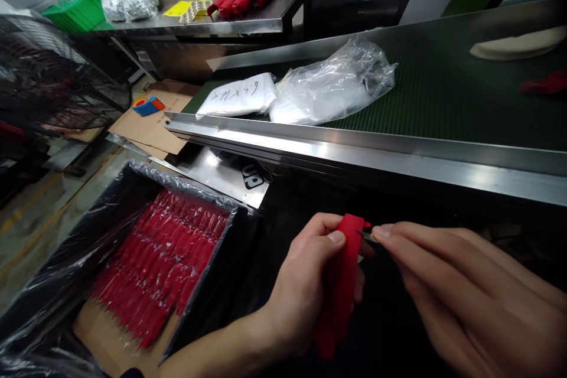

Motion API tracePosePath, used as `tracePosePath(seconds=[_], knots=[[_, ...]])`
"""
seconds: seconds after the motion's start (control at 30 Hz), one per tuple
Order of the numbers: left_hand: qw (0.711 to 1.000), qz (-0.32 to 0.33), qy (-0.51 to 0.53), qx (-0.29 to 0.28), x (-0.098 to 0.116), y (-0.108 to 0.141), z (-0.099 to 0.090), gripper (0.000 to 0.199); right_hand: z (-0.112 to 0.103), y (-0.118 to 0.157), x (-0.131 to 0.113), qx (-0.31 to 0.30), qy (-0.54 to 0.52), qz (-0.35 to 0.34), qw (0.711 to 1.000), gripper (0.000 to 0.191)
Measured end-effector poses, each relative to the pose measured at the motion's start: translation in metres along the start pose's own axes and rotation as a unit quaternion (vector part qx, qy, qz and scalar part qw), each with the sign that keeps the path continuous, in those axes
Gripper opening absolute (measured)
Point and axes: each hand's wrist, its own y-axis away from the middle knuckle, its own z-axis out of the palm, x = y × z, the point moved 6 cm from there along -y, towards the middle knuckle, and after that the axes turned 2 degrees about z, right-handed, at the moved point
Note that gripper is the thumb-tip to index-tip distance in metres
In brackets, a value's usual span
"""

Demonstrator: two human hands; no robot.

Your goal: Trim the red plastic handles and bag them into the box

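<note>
My left hand (305, 277) is closed around a long red plastic part (346, 271), its thumb pressed on the near face. In my right hand (460, 277) a small thin blade (367, 236) is pinched between thumb and forefinger. The blade's dark tip meets the edge of the red part near its upper end. A little red nub sticks out just above that spot. Most of the blade is hidden by the fingers, and the left hand covers part of the red piece.
At lower left stands a plastic-lined box (195, 283) with rows of bagged red parts (163, 254). Ahead runs a green conveyor (434, 100) with a metal rail (354, 150), carrying white plastic bags (319, 91). Red parts (243, 0) lie on a metal shelf; a fan (57, 71) stands left.
</note>
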Motion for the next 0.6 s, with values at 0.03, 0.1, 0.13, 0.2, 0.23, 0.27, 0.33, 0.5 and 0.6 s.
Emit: tracePosePath(seconds=[0.03,0.1,0.13,0.2,0.23,0.27,0.33,0.5,0.6], knots=[[1.0,-0.003,0.002,0.001,0.0,-0.001,0.0,0.027,0.001,0.002,-0.001,-0.002,-0.007,0.009,1.0,0.042],[1.0,-0.002,0.006,0.009,0.002,-0.002,-0.001,0.026,0.003,0.005,-0.005,-0.009,-0.014,0.013,1.0,0.041],[1.0,-0.001,0.009,0.012,0.003,-0.002,-0.001,0.025,0.004,0.006,-0.008,-0.009,-0.015,0.004,1.0,0.041],[1.0,0.005,0.015,0.016,0.007,-0.004,-0.001,0.022,0.006,0.007,-0.013,-0.008,-0.011,-0.013,1.0,0.043],[1.0,0.008,0.018,0.016,0.009,-0.005,-0.001,0.02,0.007,0.008,-0.014,-0.009,-0.011,-0.008,1.0,0.044],[1.0,0.013,0.02,0.016,0.011,-0.006,-0.001,0.019,0.008,0.009,-0.015,-0.011,-0.012,-0.006,1.0,0.045],[0.999,0.028,0.025,0.015,0.015,-0.01,-0.001,0.018,0.011,0.012,-0.017,-0.017,-0.015,-0.001,1.0,0.046],[0.996,0.077,0.051,-0.006,0.021,-0.02,0.0,0.015,0.016,0.019,-0.026,-0.031,-0.02,-0.011,0.999,0.048],[0.996,0.079,0.048,-0.005,0.022,-0.023,-0.001,0.014,0.017,0.021,-0.031,-0.018,-0.01,-0.012,1.0,0.047]])
